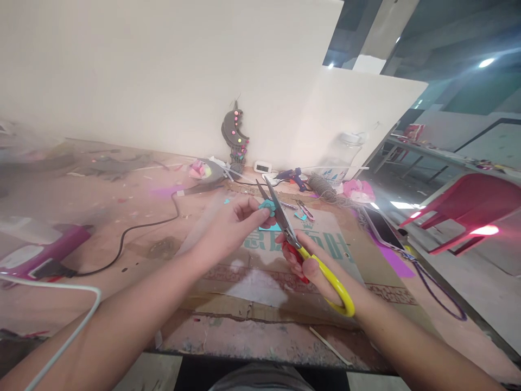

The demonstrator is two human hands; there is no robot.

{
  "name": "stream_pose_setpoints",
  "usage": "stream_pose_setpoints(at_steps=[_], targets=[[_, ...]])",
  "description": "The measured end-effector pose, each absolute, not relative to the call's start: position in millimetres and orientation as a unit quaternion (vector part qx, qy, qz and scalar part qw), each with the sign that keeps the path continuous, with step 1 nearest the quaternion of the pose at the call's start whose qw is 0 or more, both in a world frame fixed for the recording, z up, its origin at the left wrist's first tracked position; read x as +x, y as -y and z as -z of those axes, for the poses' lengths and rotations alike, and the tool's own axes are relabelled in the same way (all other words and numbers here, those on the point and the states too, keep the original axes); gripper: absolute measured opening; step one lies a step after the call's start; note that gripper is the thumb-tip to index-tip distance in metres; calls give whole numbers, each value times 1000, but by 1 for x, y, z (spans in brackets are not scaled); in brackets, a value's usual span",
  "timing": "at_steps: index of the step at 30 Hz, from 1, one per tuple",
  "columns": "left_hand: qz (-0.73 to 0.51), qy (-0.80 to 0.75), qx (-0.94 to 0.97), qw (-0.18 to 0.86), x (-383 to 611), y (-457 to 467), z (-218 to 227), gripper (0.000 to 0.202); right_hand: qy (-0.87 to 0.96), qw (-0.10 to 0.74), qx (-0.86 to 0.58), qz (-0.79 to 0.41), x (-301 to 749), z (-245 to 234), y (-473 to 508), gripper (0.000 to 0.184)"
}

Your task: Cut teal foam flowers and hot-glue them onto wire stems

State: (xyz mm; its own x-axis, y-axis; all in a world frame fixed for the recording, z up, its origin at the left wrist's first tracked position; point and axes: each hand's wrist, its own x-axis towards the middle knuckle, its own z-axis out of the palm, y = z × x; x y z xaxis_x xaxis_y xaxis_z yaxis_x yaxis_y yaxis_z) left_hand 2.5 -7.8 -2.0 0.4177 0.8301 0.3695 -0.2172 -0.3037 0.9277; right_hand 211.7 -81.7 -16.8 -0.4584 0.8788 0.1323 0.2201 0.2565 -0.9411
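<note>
My left hand [234,220] pinches a small teal foam piece [267,206] between thumb and fingers, above a flattened cardboard sheet [285,271]. My right hand [311,269] grips scissors [285,222] with red and yellow handles. Their blades are spread and the teal piece sits right at them. Another teal scrap [269,227] lies on the cardboard just below the held piece.
A black cable [134,228] runs across the pink worktable [81,206] to the left. A purple tool [44,252] lies at far left. A blue glue gun [292,176], twine ball [323,187], small clippers [305,210], a phone [380,225] and a moon-shaped ornament [235,133] stand behind. A red chair [468,209] is at right.
</note>
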Motion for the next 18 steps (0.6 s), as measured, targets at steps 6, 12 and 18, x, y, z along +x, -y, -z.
stream_pose_setpoints(at_steps=[6,12,18], targets=[[-476,-251,635,554,0,4,1,28,712,347,-394,-466,211,13,82,75],[-472,-247,644,549,-4,-1,3,27,714,349,-398,-459,211,13,80,76],[-476,-255,648,538,-6,-3,2,27,715,337,-398,-466,211,13,81,75]])
